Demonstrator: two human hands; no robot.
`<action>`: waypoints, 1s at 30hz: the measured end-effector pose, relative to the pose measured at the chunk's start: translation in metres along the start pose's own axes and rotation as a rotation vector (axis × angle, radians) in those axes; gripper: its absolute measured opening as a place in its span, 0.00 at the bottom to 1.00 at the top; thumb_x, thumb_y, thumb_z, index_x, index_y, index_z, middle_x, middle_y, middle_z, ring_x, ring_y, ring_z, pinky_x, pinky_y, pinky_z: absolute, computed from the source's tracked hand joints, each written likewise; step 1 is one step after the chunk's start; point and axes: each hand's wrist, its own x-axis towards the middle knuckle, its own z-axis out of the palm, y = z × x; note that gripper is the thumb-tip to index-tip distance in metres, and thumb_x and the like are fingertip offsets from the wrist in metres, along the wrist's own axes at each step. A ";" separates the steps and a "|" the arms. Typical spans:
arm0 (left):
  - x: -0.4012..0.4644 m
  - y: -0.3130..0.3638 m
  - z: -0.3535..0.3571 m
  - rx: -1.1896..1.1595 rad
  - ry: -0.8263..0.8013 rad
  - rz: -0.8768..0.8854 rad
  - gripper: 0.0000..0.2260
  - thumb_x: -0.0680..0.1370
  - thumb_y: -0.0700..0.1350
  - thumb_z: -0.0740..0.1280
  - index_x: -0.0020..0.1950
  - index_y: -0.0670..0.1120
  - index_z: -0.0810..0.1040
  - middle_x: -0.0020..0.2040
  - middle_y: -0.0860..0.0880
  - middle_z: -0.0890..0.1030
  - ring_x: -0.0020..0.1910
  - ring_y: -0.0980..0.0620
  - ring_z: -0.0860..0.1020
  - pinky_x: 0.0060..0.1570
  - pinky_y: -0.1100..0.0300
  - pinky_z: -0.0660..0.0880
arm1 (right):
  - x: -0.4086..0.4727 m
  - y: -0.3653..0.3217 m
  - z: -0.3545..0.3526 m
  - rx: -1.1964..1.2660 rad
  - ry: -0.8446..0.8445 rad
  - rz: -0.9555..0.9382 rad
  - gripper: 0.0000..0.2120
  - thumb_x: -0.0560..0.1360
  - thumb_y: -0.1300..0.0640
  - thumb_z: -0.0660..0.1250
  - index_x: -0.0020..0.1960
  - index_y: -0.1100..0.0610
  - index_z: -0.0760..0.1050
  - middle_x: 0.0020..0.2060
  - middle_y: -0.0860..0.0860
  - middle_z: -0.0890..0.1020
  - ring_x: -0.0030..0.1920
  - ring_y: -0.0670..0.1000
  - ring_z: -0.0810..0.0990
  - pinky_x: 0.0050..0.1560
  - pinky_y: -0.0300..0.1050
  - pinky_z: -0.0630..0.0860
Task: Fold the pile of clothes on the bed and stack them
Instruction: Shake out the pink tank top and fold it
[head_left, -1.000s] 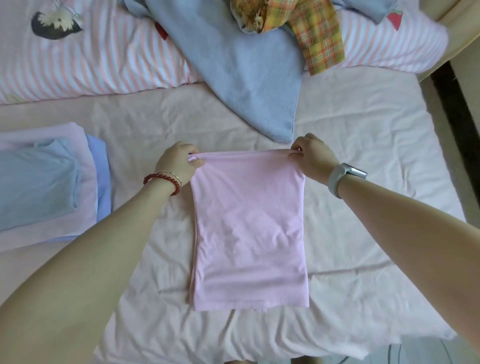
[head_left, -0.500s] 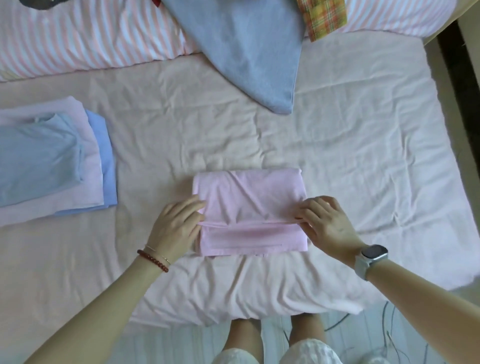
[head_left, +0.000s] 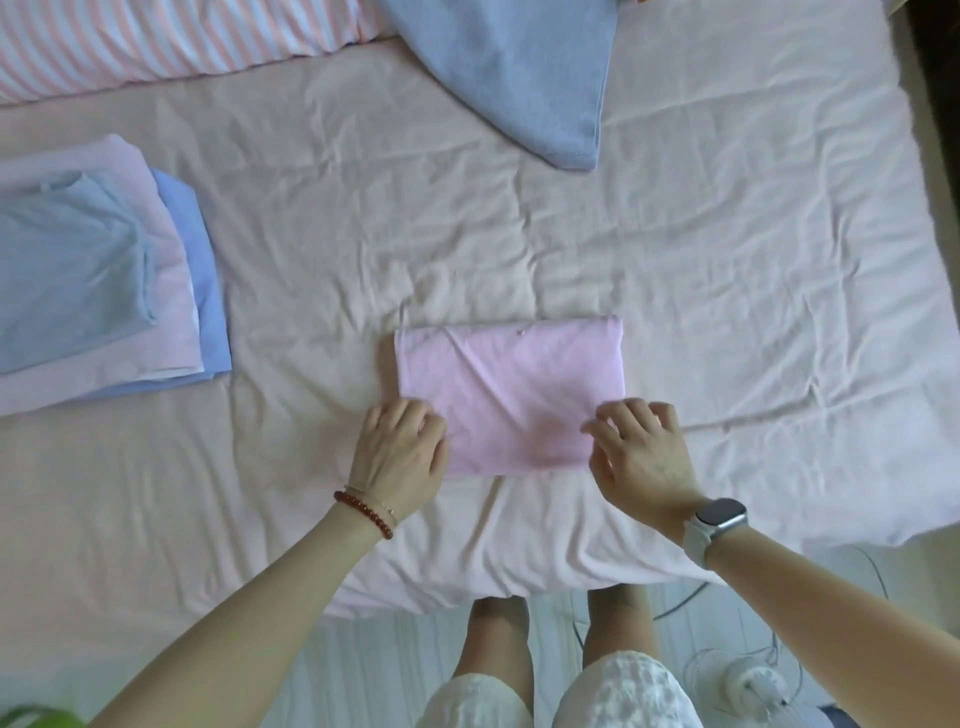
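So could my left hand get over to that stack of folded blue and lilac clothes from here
Probably yes. The left hand rests at the folded pink garment's corner, and only bare bedsheet lies between it and the stack of folded clothes.

We find the bed (head_left: 727, 291) covered by a creased pale pink sheet (head_left: 363, 249). A striped duvet (head_left: 130, 47) lies along its far left edge. A blue cloth (head_left: 519, 78) lies at the far middle, 1 corner pointing toward the near side. At the left rests a stack (head_left: 104, 291) of 3 folded pieces: grey-blue on top, pale pink beneath, blue lowest. Near the front edge lies a folded pink garment (head_left: 514, 384), well apart from the stack. The sheet overhangs the near edge.
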 end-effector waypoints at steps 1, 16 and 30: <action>0.009 0.002 0.001 -0.002 0.034 -0.065 0.08 0.71 0.45 0.59 0.45 0.45 0.76 0.47 0.47 0.78 0.46 0.45 0.76 0.43 0.53 0.67 | 0.011 -0.005 0.002 -0.013 0.015 0.006 0.14 0.69 0.59 0.58 0.48 0.58 0.80 0.47 0.55 0.80 0.48 0.58 0.78 0.49 0.52 0.65; 0.027 -0.049 0.060 0.108 -0.169 -0.469 0.28 0.78 0.57 0.48 0.72 0.42 0.65 0.72 0.46 0.67 0.71 0.46 0.65 0.68 0.44 0.58 | 0.063 0.044 0.057 -0.074 -0.238 0.470 0.29 0.75 0.42 0.43 0.75 0.48 0.56 0.75 0.53 0.58 0.74 0.57 0.54 0.69 0.61 0.47; 0.042 0.004 0.037 -0.890 0.043 -1.189 0.19 0.79 0.49 0.61 0.65 0.38 0.69 0.58 0.42 0.76 0.57 0.42 0.74 0.54 0.56 0.68 | 0.042 0.006 0.028 0.983 -0.018 1.111 0.15 0.78 0.55 0.60 0.61 0.62 0.70 0.47 0.53 0.75 0.48 0.52 0.72 0.48 0.43 0.67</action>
